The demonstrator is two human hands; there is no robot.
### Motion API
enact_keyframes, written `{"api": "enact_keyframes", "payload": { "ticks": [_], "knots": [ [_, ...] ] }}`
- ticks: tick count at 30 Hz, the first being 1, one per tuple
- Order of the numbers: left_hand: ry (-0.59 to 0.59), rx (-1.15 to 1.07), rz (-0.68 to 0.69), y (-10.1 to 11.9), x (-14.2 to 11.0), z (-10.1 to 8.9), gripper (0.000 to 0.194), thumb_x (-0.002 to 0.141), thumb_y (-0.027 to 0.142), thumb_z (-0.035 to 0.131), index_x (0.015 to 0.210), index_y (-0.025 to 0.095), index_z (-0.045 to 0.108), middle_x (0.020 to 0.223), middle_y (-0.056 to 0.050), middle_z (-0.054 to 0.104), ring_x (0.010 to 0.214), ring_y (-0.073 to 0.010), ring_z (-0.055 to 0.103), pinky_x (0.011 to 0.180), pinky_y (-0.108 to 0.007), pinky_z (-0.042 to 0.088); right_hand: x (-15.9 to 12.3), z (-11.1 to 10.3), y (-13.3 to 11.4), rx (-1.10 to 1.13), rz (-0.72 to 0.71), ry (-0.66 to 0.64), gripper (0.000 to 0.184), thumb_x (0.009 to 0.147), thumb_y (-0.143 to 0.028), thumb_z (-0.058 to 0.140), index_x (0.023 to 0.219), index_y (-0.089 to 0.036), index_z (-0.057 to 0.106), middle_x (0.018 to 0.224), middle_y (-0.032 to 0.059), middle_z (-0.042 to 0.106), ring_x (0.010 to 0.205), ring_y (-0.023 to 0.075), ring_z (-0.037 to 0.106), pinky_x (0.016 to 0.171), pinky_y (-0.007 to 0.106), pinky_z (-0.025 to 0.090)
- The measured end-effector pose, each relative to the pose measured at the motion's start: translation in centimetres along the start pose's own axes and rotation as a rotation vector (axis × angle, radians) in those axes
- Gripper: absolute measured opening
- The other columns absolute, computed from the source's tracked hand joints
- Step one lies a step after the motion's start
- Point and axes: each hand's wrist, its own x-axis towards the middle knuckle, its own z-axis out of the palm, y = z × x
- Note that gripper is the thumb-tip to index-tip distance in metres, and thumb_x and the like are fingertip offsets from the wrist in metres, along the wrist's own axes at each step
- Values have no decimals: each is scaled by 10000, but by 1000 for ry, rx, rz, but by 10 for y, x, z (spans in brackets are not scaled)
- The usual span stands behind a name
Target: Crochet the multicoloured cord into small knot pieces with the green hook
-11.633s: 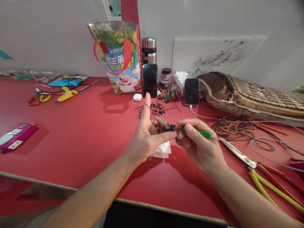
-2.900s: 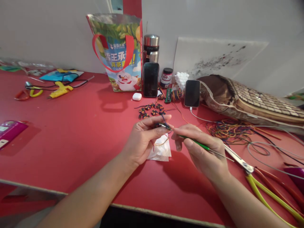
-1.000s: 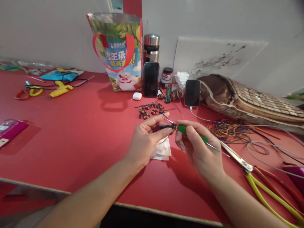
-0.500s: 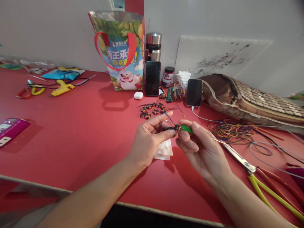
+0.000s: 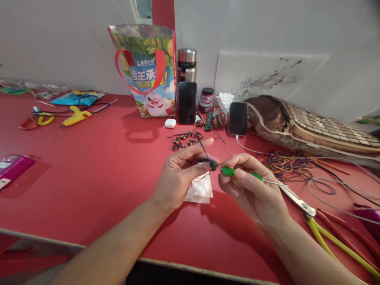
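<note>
Between the thumb and fingers of my left hand [image 5: 178, 174] is a small knotted cord piece [image 5: 213, 165] in dark multicoloured thread, and a blue strand stands up from it. My right hand [image 5: 255, 186] grips a green-handled crochet hook [image 5: 228, 171]; thin metal shows at both ends of the handle. Its left tip meets the knotted piece or lies right beside it; I cannot tell whether it passes through. Under my left hand lies a white paper packet [image 5: 202, 190]. Several similar knotted pieces [image 5: 186, 135] rest on the red table just behind my hands.
Long-handled scissors [image 5: 308, 209] and a tangle of coloured cords [image 5: 289, 164] lie to the right. Two phones [image 5: 187, 103] stand at the back near a carrier bag [image 5: 154, 79], a flask [image 5: 187, 61] and a beaded cushion [image 5: 326, 122]. A yellow glue gun [image 5: 75, 115] is far left.
The crochet hook has shifted right and slightly down in my right hand, and more of its green handle shows. The blue strand stands higher above the knotted piece. The view has tilted a little.
</note>
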Motion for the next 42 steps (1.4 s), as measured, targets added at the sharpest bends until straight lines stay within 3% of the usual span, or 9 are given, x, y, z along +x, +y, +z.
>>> {"api": "enact_keyframes", "payload": {
  "ticks": [13, 22, 27, 35, 39, 42],
  "knots": [
    [38, 10, -27, 0, -1, 2, 444, 628, 210, 1004, 1044, 298, 880, 754, 21, 738, 696, -77, 677, 715, -180, 546, 0, 0, -1, -13, -39, -34, 97, 850, -325, 890, 898, -248, 854, 723, 42, 808, 519, 109, 624, 474, 214, 490],
    [67, 24, 9, -1, -4, 1, 464, 667, 176, 971, 1094, 324, 867, 767, 25, 756, 706, -90, 684, 732, -212, 551, -4, -1, 2, -81, -69, -54, 75, 903, -331, 843, 934, -265, 859, 752, 49, 815, 523, 150, 665, 467, 271, 523],
    [106, 49, 6, -1, -3, 2, 446, 655, 189, 975, 1077, 283, 868, 762, 20, 741, 728, -107, 680, 751, -241, 545, -3, 4, 4, -65, -136, 21, 95, 950, -336, 795, 951, -250, 835, 739, 26, 789, 487, 112, 622, 485, 254, 508],
    [167, 133, 21, -7, -6, 7, 416, 697, 219, 964, 1096, 269, 855, 784, 23, 736, 724, -102, 655, 691, -227, 511, -6, 0, 16, -333, -307, 162, 121, 1025, -316, 697, 1054, -236, 783, 793, 18, 753, 602, 136, 643, 593, 296, 552],
    [200, 119, -12, -8, -5, 7, 463, 659, 217, 980, 1102, 245, 848, 794, 21, 718, 723, -106, 630, 679, -234, 491, -7, 7, 22, -274, -307, 203, 134, 1013, -357, 711, 1071, -252, 772, 825, 20, 759, 622, 150, 656, 631, 330, 581],
    [185, 86, -47, -7, -3, 5, 432, 646, 228, 984, 1057, 222, 851, 812, 10, 708, 759, -120, 641, 724, -257, 503, -5, 12, 22, -121, -225, 198, 168, 973, -415, 759, 1026, -258, 783, 795, 14, 751, 611, 138, 641, 619, 305, 569]
  ]
}}
